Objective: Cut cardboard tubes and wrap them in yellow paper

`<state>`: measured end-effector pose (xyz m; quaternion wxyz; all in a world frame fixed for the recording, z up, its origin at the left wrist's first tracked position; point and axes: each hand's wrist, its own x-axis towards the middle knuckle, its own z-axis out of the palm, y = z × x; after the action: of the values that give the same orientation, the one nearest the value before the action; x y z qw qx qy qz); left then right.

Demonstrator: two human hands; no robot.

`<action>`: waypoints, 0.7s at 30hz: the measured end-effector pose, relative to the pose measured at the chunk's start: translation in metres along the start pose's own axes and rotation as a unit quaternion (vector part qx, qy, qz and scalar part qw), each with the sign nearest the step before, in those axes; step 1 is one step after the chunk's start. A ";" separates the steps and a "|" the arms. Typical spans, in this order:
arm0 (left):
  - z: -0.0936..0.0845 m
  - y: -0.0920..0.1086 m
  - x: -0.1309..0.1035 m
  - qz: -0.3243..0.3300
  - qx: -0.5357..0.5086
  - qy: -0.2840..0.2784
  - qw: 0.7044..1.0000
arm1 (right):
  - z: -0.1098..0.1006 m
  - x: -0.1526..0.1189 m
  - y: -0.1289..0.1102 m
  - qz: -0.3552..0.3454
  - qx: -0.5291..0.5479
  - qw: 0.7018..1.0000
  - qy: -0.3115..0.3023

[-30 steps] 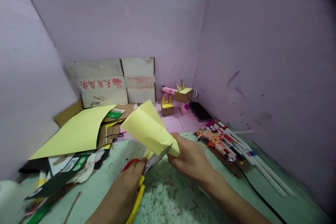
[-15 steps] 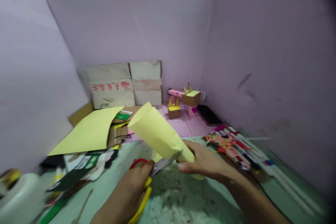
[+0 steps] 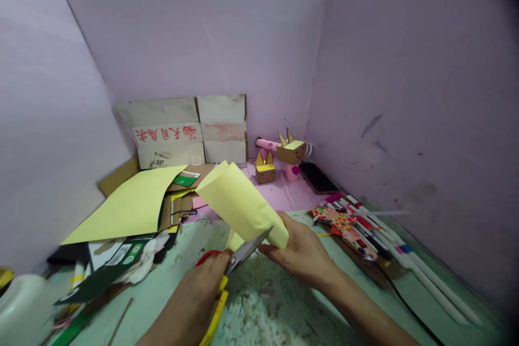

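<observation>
My left hand [image 3: 198, 286] is closed round the red-and-yellow handles of a pair of scissors [image 3: 245, 253]. The metal blades point up and right, against the lower edge of a yellow sheet of paper [image 3: 239, 200]. That paper is bent over into a loose roll or fold and stands tilted up to the left. At its lower right end my right hand [image 3: 302, 251] grips it, thumb below and fingers behind. Part of the paper hangs behind the scissors, and how far the blades reach into it I cannot tell.
A larger yellow sheet [image 3: 125, 205] lies on cardboard scraps at left. A white bottle [image 3: 26, 308] stands front left. Behind are small box figures with pointed ears [image 3: 265, 173], a phone [image 3: 318, 177] and a folded cardboard panel [image 3: 170, 135]. Markers [image 3: 377, 227] lie at right.
Both hands, with the scissors and the paper, have shifted slightly left in view as the camera turned a little. The grips stay the same.
</observation>
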<state>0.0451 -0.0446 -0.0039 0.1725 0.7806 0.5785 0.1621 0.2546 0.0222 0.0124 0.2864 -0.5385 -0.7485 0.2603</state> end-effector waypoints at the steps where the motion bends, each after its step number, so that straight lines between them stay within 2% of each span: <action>1: -0.001 0.000 -0.001 -0.001 0.006 -0.003 1.000 | -0.001 0.000 -0.001 0.001 -0.012 1.000 0.004; 7: 0.007 -0.008 0.001 0.010 0.038 0.006 0.999 | -0.003 -0.001 -0.002 0.001 -0.057 0.998 0.022; 14: 0.010 0.001 0.010 -0.073 0.063 -0.012 0.995 | 0.004 -0.005 -0.003 -0.032 -0.087 0.995 0.025; 21: 0.009 -0.001 0.007 -0.062 0.044 -0.014 0.997 | 0.008 -0.009 -0.005 -0.019 -0.082 0.996 0.037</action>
<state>0.0503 -0.0387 -0.0116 0.1561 0.7521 0.6300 0.1145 0.2475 0.0118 0.0089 0.2736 -0.5547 -0.7665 0.1728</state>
